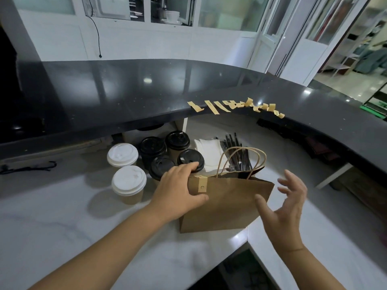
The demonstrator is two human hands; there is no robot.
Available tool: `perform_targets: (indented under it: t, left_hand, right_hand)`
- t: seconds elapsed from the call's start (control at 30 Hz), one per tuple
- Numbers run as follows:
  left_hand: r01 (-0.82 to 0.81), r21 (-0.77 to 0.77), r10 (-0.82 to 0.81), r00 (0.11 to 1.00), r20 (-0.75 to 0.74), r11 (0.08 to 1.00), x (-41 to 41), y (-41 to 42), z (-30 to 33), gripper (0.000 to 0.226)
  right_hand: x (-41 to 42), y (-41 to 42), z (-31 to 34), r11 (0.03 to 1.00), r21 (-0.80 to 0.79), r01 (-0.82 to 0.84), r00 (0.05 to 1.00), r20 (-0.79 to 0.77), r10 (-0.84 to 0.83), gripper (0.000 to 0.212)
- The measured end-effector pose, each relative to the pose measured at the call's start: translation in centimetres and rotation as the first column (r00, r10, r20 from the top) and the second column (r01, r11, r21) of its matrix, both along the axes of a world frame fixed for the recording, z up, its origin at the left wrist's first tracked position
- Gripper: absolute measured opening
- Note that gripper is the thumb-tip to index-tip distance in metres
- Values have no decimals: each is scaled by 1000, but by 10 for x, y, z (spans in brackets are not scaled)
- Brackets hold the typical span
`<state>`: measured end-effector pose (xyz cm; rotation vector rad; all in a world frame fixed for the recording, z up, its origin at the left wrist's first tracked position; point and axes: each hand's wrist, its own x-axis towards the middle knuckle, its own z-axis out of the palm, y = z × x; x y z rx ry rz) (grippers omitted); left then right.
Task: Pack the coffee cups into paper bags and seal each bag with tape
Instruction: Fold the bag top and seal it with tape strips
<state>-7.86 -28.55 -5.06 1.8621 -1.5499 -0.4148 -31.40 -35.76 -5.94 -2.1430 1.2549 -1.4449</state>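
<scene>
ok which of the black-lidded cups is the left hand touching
The black-lidded paper cup at the right front of the group of four, beside the brown paper bag. The left hand has fingertips on its lid; the other three stand clear.

Nothing here can really be read. The tape strip (202,185) stuck on the paper bag (226,204), at the frame's centre, carries one small dark mark like a "C". The tape pieces (236,106) along the black counter edge (146,116) show dark marks too small to make out.
</scene>
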Motion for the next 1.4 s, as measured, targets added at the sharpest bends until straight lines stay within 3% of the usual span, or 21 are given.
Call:
perform_targets:
  t: [0.1, 0.2, 0.27, 0.5, 0.73, 1.2, 1.4]
  left_hand:
    - [-56, -165, 49, 998, -50, 985, -13, 4, 9, 84]
    - [-41, -390, 47, 999, 4, 920, -30, 3, 18, 67]
    - [17, -436, 12, 998, 65, 900, -46, 0, 24, 54]
    - [17, -122, -8, 997, 78, 992, -108, -23, 34, 71]
    - [-84, -18, 86, 967, 241, 996, -127, -64, 44, 70]
    - [-161, 142, 113, 949, 295, 977, -124, -91, 39, 43]
    - [-145, 145, 98, 951, 294, 979, -122, -92, 36, 33]
  right_hand:
    - [-9, -13, 5, 981, 191, -36, 999, 20, 33, 83]
    - [-16, -25, 8, 932, 334, -143, 990, 41, 137, 91]
    - [-23, -35, 11, 869, 441, -223, 975, 84, 207, 89]
    - [-35, -65, 21, 618, 656, -434, 887, 193, 418, 83]
    - [-40, -91, 21, 487, 698, -525, 818, 257, 514, 73]
    - [-34, -117, 4, 374, 677, -633, 752, 426, 503, 43]
    - [-32, -124, 0, 389, 624, -677, 717, 442, 539, 33]
